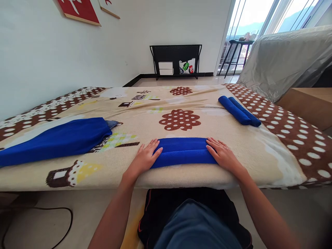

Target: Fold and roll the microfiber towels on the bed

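A folded blue towel (pixel 183 151) lies near the front edge of the patterned blanket (pixel 181 103), in a long narrow strip. My left hand (pixel 146 158) lies flat on its left end, fingers stretched out and together. My right hand (pixel 223 155) lies flat on its right end, fingers extended. Neither hand grips the cloth. A second blue towel (pixel 239 110), folded narrow, lies at the far right of the blanket. A stack of blue towels (pixel 55 140) sits at the left.
The blanket covers a low table or bed whose front edge (pixel 181 180) is right before me. A plastic-covered sofa (pixel 282 58) stands at the right, a black rack (pixel 176 60) at the far wall. A black cable (pixel 38 211) lies on the floor at the left.
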`<move>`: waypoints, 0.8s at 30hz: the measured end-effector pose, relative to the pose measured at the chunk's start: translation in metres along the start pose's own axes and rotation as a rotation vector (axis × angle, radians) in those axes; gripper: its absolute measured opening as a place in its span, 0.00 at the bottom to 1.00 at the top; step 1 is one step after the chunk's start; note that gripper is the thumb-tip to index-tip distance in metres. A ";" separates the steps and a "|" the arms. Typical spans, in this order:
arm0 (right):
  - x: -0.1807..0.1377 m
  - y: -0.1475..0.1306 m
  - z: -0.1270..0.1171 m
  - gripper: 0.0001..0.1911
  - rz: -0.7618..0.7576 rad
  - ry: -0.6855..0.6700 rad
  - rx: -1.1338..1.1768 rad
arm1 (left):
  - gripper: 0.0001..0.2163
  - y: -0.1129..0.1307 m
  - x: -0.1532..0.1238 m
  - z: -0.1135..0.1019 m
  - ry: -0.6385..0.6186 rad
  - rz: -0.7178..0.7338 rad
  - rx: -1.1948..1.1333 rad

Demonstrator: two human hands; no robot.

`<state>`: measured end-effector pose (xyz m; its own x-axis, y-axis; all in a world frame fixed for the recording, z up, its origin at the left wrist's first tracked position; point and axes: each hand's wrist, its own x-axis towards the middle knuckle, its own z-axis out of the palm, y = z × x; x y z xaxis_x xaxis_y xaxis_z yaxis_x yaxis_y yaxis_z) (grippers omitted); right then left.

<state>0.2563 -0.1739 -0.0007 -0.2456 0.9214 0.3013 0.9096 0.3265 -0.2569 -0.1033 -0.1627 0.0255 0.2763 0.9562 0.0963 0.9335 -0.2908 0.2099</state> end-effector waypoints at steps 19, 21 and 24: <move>-0.064 0.004 -0.009 0.23 -0.034 0.139 0.015 | 0.19 0.001 -0.076 0.004 0.314 0.204 0.006; -0.056 0.003 -0.009 0.20 0.002 0.140 0.008 | 0.18 0.003 -0.066 -0.001 0.285 0.170 0.005; -0.038 0.002 -0.010 0.17 0.061 0.140 -0.020 | 0.17 0.004 -0.046 -0.007 0.243 0.123 0.026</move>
<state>0.2711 -0.2105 -0.0037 -0.1416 0.9005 0.4112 0.9282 0.2652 -0.2610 -0.1140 -0.2078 0.0289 0.3278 0.8771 0.3510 0.9028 -0.4003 0.1572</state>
